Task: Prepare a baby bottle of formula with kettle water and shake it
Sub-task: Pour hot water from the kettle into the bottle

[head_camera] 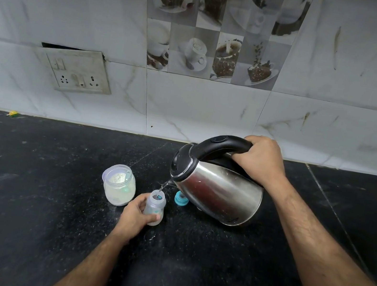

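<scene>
Jar (119,186) left of bottle (155,207); kettle (219,191) right, above it.

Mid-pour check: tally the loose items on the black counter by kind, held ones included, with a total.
Steel kettle with black handle, tilted in the right hand: 1
Clear baby bottle, gripped by the left hand: 1
Open plastic jar of white powder: 1
Teal bottle cap: 1
Total: 4

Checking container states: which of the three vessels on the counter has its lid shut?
The steel kettle, tilted and pouring, black lid down. The formula jar and baby bottle are open-topped.
</scene>
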{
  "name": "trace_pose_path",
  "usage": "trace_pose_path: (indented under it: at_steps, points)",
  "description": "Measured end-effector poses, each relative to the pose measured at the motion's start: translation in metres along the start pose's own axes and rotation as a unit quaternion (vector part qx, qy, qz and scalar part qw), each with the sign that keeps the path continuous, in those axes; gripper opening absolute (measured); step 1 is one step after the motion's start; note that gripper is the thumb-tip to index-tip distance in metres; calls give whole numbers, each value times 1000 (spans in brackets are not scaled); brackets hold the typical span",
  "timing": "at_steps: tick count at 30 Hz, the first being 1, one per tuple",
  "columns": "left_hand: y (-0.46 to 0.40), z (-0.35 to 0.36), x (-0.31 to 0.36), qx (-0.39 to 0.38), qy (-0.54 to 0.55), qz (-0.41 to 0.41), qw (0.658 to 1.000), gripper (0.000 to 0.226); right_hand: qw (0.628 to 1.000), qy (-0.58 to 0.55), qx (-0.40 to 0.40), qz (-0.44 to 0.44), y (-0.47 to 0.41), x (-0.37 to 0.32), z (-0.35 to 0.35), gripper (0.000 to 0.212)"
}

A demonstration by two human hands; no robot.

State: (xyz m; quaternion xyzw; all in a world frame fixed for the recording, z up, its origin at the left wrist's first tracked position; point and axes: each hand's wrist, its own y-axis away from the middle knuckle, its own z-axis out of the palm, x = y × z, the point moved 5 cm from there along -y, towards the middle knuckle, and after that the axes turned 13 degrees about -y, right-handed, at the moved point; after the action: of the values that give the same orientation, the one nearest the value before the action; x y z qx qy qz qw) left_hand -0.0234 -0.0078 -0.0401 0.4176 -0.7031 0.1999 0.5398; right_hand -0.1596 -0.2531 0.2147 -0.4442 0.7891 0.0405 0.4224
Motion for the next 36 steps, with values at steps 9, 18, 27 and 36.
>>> trace_pose_path:
  at_steps: [9, 18, 27, 36]
  points:
    - [3, 0, 5, 4, 2, -2, 1000, 56, 1000, 6, 9, 0, -5, 2, -1, 15]
    - [6, 0, 6, 4, -5, -3, 1000, 57, 1000, 0, 7, -1, -4, 1, -2, 13]
    - [9, 0, 9, 6, -6, -2, 1000, 55, 1000, -5, 6, -3, -2, 0, -2, 16]
    - [7, -1, 6, 10, -2, 6, 1000, 55, 1000, -6, 8, 2, -2, -1, -3, 14]
